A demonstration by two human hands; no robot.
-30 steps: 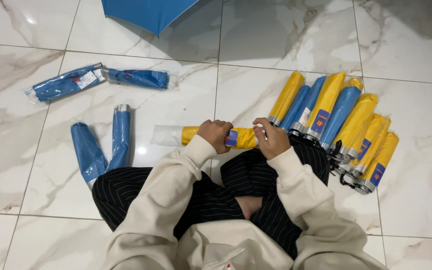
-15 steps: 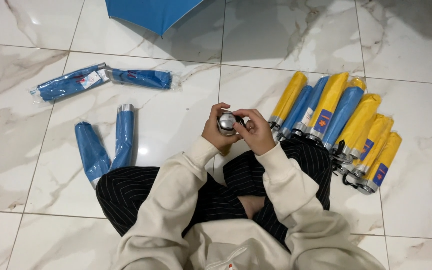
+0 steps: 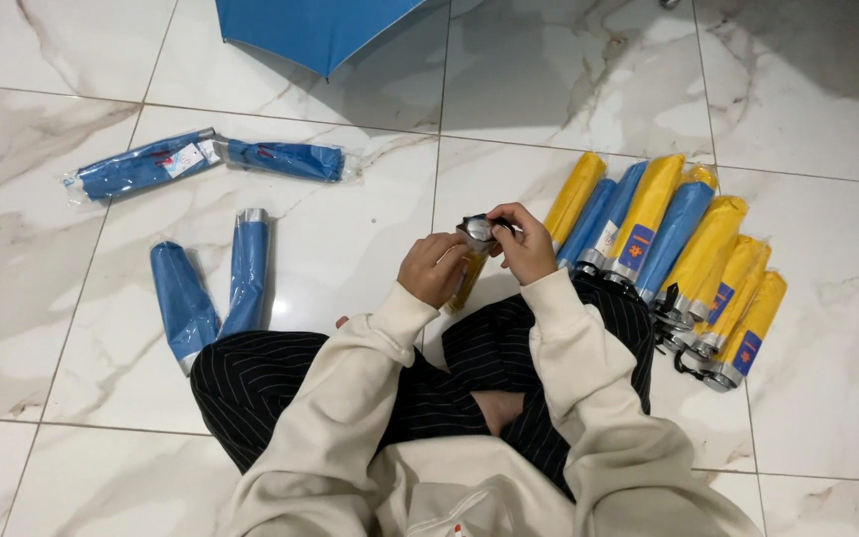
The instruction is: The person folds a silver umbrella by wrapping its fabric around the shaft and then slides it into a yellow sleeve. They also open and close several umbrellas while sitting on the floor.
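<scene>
I sit cross-legged on a marble floor. My left hand [image 3: 432,268] grips the body of a folded yellow umbrella [image 3: 468,279] held upright, its silver handle end pointing up at me. My right hand [image 3: 526,242] pinches the top of that handle end, where a dark strap shows. Just right of my hands lies a row of several folded yellow and blue umbrellas [image 3: 670,261].
Two blue folded umbrellas [image 3: 213,286] lie left of my knee. Two more blue ones in clear wrappers [image 3: 206,159] lie farther left. An opened blue umbrella canopy [image 3: 310,30] sits at the top edge. My dark striped trousers [image 3: 429,378] fill the near floor.
The yellow umbrella was held flat across both hands; it has been turned upright with its handle end toward me, and my right hand now works at that end.
</scene>
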